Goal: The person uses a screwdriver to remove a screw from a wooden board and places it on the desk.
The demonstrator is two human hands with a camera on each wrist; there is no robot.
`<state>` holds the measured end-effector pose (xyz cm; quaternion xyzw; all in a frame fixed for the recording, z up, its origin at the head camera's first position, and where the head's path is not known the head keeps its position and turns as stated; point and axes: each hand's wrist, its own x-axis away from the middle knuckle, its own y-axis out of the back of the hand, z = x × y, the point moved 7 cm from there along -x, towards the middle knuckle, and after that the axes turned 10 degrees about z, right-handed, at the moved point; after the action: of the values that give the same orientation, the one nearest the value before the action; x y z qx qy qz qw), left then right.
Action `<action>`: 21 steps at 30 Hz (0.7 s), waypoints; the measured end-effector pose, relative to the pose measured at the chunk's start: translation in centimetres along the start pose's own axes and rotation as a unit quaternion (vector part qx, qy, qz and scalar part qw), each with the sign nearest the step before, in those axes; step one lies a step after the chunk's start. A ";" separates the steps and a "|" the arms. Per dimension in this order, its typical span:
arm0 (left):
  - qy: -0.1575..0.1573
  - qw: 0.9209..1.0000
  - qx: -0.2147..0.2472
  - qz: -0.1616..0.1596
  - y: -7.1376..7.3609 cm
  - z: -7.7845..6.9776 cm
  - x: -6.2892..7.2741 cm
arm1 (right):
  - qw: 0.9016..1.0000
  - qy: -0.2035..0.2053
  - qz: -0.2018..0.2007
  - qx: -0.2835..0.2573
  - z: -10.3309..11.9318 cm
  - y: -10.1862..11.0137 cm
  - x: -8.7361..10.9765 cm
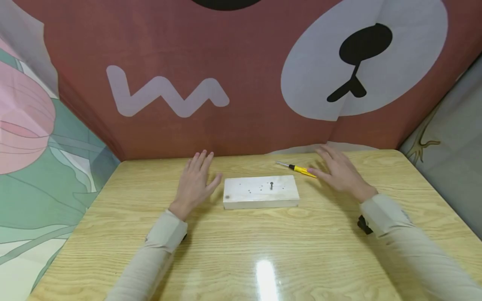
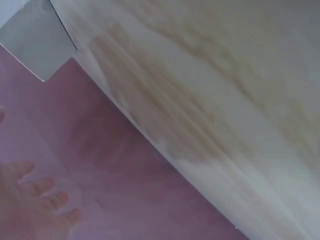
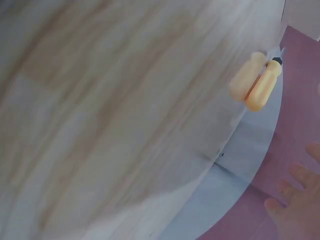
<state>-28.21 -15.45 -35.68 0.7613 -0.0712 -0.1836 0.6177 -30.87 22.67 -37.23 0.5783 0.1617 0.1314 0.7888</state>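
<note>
Pale wood forms the one block [image 1: 260,195], lying flat mid-table [image 1: 241,242], probably stiff and fairly light, best gripped by its short ends, away from the single screw [image 1: 271,185] standing towards two o'clock on its top. One yellow screwdriver [image 1: 297,168], likely light and hard, lies just beyond at two o'clock. Of two hands, the left hand [image 1: 193,183] is at nine and the right hand [image 1: 340,172] near three, both with fingers straight, thumbs spread, pinching nothing.

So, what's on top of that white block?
What looks like a screw stands on the block, among small dark marks. Any part sunk inside is hidden, as is the underside.
</note>
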 end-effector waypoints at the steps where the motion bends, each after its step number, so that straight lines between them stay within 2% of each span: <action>1: -0.003 1.000 -0.001 0.000 0.0 -0.2 0.0 | 1.000 0.001 0.002 -0.002 0.1 -0.1 -0.1; 7: -0.026 1.000 0.006 0.003 -0.2 -1.2 0.2 | 1.000 -0.003 0.023 -0.018 0.5 -0.8 -0.6; 12: -0.047 0.998 0.029 0.007 -0.2 -1.8 0.4 | 0.999 -0.001 0.043 -0.024 0.9 -1.2 -0.9; 21: -0.067 0.996 0.054 0.038 -0.4 -2.6 0.6 | 0.996 0.007 0.073 -0.044 1.5 -1.6 -1.2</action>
<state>-26.80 -13.20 -35.76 0.7764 -0.1515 -0.2062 0.5759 -31.36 20.45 -38.20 0.5528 0.1183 0.1994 0.8004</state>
